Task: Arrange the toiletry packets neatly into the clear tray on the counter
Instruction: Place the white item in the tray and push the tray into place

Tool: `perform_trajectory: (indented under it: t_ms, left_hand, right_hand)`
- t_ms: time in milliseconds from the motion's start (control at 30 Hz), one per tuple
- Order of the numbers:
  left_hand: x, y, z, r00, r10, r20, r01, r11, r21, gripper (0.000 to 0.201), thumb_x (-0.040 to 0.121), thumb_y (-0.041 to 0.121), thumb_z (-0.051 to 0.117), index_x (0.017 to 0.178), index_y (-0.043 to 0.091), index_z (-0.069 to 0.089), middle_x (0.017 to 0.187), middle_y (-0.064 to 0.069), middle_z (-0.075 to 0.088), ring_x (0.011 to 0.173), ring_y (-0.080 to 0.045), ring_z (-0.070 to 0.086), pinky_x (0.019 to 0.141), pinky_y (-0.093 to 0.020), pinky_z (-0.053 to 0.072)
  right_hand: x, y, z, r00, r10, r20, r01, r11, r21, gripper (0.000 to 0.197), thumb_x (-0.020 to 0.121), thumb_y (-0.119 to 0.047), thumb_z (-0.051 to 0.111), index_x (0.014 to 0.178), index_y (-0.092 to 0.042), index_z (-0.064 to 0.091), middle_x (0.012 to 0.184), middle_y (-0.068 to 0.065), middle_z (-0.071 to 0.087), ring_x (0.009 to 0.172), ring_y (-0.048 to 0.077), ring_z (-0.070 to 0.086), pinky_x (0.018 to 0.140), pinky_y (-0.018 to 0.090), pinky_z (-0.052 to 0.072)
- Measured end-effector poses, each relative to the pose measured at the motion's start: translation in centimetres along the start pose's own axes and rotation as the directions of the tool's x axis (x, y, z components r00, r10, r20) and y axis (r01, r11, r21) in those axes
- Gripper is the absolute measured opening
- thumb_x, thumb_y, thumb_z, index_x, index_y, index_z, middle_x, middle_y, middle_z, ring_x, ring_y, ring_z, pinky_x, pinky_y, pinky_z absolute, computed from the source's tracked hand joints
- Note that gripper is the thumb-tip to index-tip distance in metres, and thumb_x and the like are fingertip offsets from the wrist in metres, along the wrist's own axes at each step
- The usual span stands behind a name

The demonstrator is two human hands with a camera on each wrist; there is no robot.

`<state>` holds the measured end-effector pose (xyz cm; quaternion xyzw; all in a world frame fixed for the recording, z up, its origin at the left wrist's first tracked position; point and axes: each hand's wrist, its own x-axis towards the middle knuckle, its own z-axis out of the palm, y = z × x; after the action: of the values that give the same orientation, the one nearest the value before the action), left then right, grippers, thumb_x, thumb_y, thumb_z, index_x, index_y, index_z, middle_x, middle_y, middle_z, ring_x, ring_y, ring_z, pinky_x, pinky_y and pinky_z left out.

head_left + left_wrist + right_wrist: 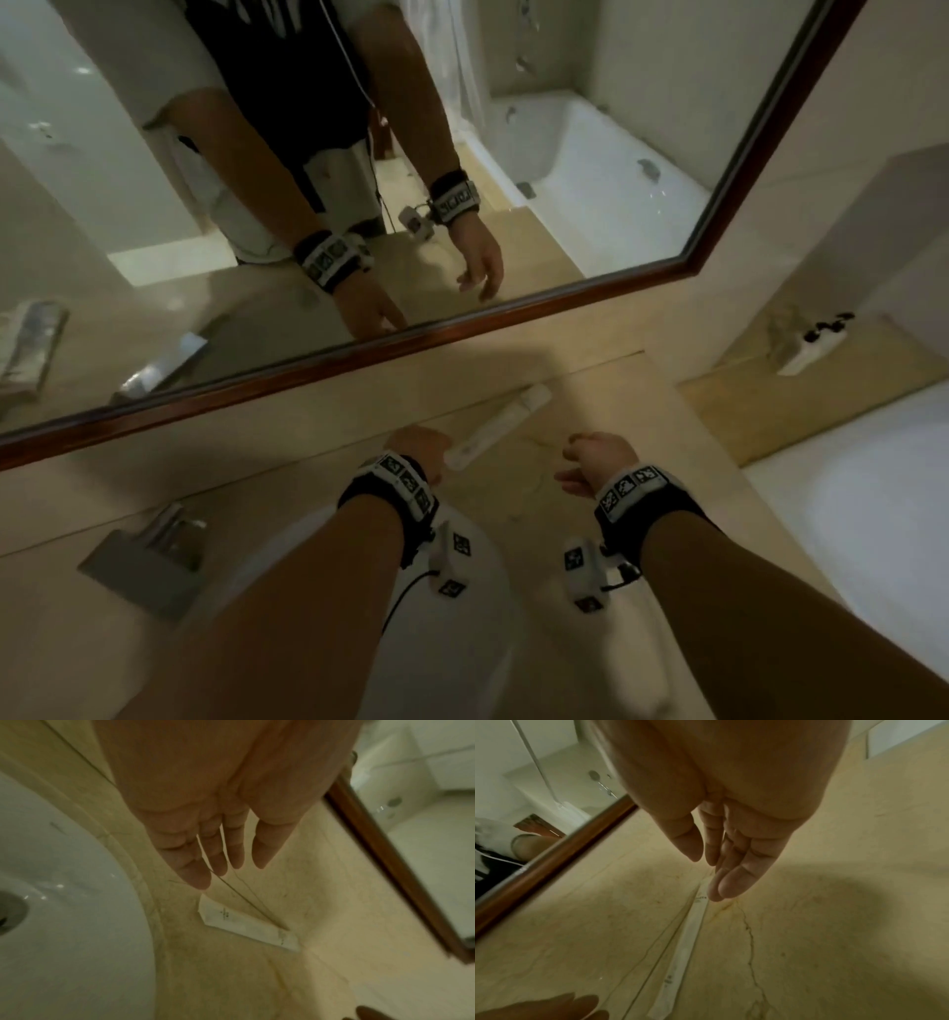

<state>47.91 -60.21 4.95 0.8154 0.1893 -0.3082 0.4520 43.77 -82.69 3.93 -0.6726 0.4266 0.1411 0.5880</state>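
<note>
A long, narrow white toiletry packet (495, 426) lies flat on the beige stone counter, along a seam, between my two hands. My left hand (416, 452) hovers just left of its near end; in the left wrist view the hand (231, 870) has straight fingers and holds nothing, with the packet (246, 925) below the fingertips. My right hand (590, 457) hangs to the packet's right. In the right wrist view this hand (708, 876) is relaxed and empty above the packet (680, 953). A small pale tray-like holder (811, 344) with dark items sits at the far right; whether it is the clear tray I cannot tell.
A white sink basin (64, 902) lies under my left forearm, with a metal faucet (164, 539) to its left. A wood-framed mirror (462, 339) runs along the back of the counter. A second white basin (873, 514) is at the right.
</note>
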Motion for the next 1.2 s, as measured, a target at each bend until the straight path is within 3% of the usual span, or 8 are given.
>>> perform_trajectory:
  t_ms: [67,167,300,533,667,800,967,1200]
  left_hand:
    - [0.8,0.5,0.5,0.999,0.003,-0.048,0.003,0.992,0.123,0.034,0.102,0.018,0.048,0.133,0.006,0.058,0.135,-0.016,0.057,0.121,-0.031,0.058,0.106,-0.037,0.046]
    - [3.1,1.2,1.7,0.988,0.103,-0.116,-0.053,0.927,0.372,0.024,0.097,0.028,0.054,0.117,0.016,0.061,0.117,-0.008,0.063,0.094,-0.027,0.059,0.086,-0.035,0.051]
    - [5.9,0.2,3.9,0.988,0.152,-0.04,-0.091,0.764,0.639,0.049,0.092,0.036,0.06,0.134,0.014,0.045,0.131,-0.014,0.051,0.117,-0.037,0.054,0.096,-0.047,0.05]
    - [5.9,-0.7,6.1,0.993,0.103,0.052,-0.111,0.714,0.691,0.037,0.099,0.025,0.054,0.13,0.005,0.049,0.127,-0.017,0.06,0.113,-0.033,0.061,0.088,-0.04,0.048]
    - [3.6,-1.7,5.5,0.983,0.081,0.165,-0.153,0.861,0.486,0.03,0.095,0.034,0.057,0.106,0.008,0.066,0.103,-0.014,0.072,0.087,-0.03,0.067,0.077,-0.035,0.055]
    - [-0.6,-2.5,4.6,0.983,0.062,0.171,-0.059,0.998,-0.024,0.022,0.093,0.022,0.067,0.1,0.002,0.07,0.083,-0.011,0.076,0.076,-0.025,0.073,0.077,-0.04,0.062]
    - [-7.1,-2.1,0.8,0.986,0.128,0.104,-0.097,0.959,-0.266,0.019,0.097,0.022,0.062,0.101,0.005,0.069,0.087,-0.013,0.075,0.078,-0.027,0.071,0.079,-0.04,0.061]
    - [-16.4,-3.5,-7.8,0.969,0.176,-0.171,-0.246,0.672,-0.698,0.02,0.101,0.015,0.054,0.092,0.002,0.066,0.072,-0.009,0.07,0.057,-0.018,0.066,0.049,-0.025,0.05]
  right_hand:
    - [0.8,0.7,0.1,1.0,0.01,0.001,-0.01,1.0,0.011,0.033,0.098,-0.003,0.05,0.13,-0.005,0.057,0.115,0.018,0.064,0.072,0.029,0.072,0.055,0.038,0.06]
    - [1.9,1.4,-0.7,0.999,0.031,-0.018,-0.03,0.998,0.055,0.032,0.097,-0.003,0.052,0.128,-0.005,0.058,0.11,0.018,0.066,0.073,0.03,0.073,0.055,0.038,0.061]
    - [2.3,2.3,-2.1,0.998,0.055,-0.023,-0.053,0.995,0.088,0.031,0.098,-0.003,0.051,0.129,-0.004,0.056,0.114,0.018,0.067,0.073,0.031,0.071,0.059,0.038,0.06]
    - [2.1,4.6,-5.3,0.993,0.083,-0.079,-0.079,0.995,0.058,0.028,0.095,0.001,0.055,0.122,0.002,0.058,0.096,0.019,0.066,0.056,0.026,0.062,0.044,0.027,0.052]
    - [1.2,4.8,-5.6,0.995,0.076,-0.057,-0.078,0.996,-0.032,0.023,0.093,0.003,0.055,0.115,0.003,0.061,0.094,0.022,0.065,0.058,0.028,0.059,0.048,0.03,0.051]
    - [-1.6,3.8,-5.0,0.999,0.005,0.051,0.013,0.937,-0.349,0.023,0.093,-0.008,0.057,0.113,0.001,0.065,0.092,0.017,0.067,0.068,0.029,0.065,0.063,0.037,0.057]
    - [-6.4,1.7,-2.3,0.961,-0.01,0.278,0.212,0.674,-0.708,0.024,0.093,-0.019,0.059,0.109,-0.004,0.07,0.097,0.009,0.074,0.076,0.025,0.067,0.071,0.035,0.057]
    - [-15.3,-1.5,4.7,0.75,-0.038,0.66,0.442,0.772,-0.457,0.026,0.088,-0.026,0.071,0.109,-0.011,0.072,0.097,0.006,0.076,0.077,0.023,0.073,0.073,0.036,0.061]
